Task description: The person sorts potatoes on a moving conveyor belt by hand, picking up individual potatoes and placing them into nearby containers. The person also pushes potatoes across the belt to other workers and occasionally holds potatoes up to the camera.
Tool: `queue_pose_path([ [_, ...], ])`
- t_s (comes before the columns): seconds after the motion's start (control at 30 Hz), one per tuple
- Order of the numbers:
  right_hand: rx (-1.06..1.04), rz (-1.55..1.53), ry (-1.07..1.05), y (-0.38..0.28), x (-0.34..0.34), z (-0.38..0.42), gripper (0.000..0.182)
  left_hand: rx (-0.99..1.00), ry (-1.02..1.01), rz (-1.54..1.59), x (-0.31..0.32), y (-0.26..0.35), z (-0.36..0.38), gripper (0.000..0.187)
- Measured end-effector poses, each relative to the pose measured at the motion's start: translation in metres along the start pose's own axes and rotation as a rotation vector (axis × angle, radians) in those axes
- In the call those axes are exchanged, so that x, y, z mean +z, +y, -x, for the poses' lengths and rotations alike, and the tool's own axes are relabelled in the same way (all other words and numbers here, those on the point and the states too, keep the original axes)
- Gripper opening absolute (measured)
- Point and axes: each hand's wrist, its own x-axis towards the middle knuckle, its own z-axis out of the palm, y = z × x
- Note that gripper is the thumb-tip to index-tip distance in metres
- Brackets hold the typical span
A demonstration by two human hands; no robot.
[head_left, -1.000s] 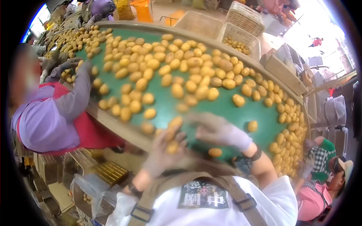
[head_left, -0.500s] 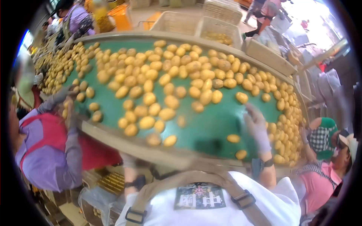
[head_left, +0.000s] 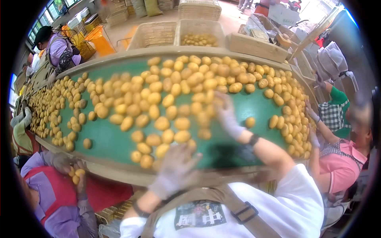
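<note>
Many yellow-brown potatoes (head_left: 162, 123) lie spread over a green belt (head_left: 246, 148). At the near edge, my left hand (head_left: 176, 166), gloved and blurred, is over the belt beside the potatoes, fingers apart. My right hand (head_left: 227, 113), also gloved, reaches to the middle of the belt and its fingertips are at the right side of the blurred potatoes; motion smears its fingers. A single potato (head_left: 250, 122) lies to the right of my right hand.
A co-worker in purple and red (head_left: 51, 194) holds potatoes at the left. Another in pink (head_left: 341, 168) reaches in at the right. Beyond the far rim (head_left: 166, 50) stand crates, one crate (head_left: 219, 32) holding potatoes.
My left hand has come up from below the near rim onto the belt. My right hand has moved left to the potatoes. The camera view has shifted.
</note>
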Motion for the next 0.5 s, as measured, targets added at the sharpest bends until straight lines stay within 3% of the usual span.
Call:
queue_pose_path([
  [0.03, -0.095, 0.088, -0.013, 0.006, 0.034, 0.0, 0.056, 0.044, -0.065, -0.012, 0.011, -0.007, -0.002, 0.04],
  [0.13, 0.118, -0.141, -0.162, -0.085, 0.108, -0.015, 0.082, 0.163, -0.313, -0.102, 0.027, -0.039, -0.004, 0.026],
  [0.2, 0.073, -0.572, -0.171, -0.105, 0.176, -0.032, 0.086, -0.119, -0.335, -0.081, 0.006, -0.057, 0.004, 0.02],
  [0.23, 0.087, -0.1, -0.323, -0.126, 0.192, -0.036, 0.08, -0.264, -0.351, -0.069, -0.01, -0.068, 0.011, 0.016],
  [0.3, -0.025, -0.28, -0.565, -0.148, 0.204, -0.024, 0.068, -0.344, -0.395, -0.477, -0.048, -0.096, 0.023, 0.012],
  [0.37, -0.113, -0.489, -0.744, -0.179, 0.201, -0.015, 0.059, -0.525, -0.232, -0.514, -0.087, -0.153, 0.064, 0.012],
  [0.4, -0.193, -0.371, -0.776, -0.198, 0.182, -0.02, 0.056, -0.68, -0.281, -0.651, -0.116, -0.181, 0.085, 0.012],
  [0.47, -0.36, -0.121, -0.842, -0.216, 0.12, -0.034, 0.05, -0.821, -0.153, -0.839, -0.164, -0.236, 0.151, 0.017],
  [0.5, -0.618, 0.099, -0.586, -0.181, 0.105, -0.036, 0.041, -0.872, -0.089, -0.9, -0.189, -0.25, 0.174, 0.021],
])
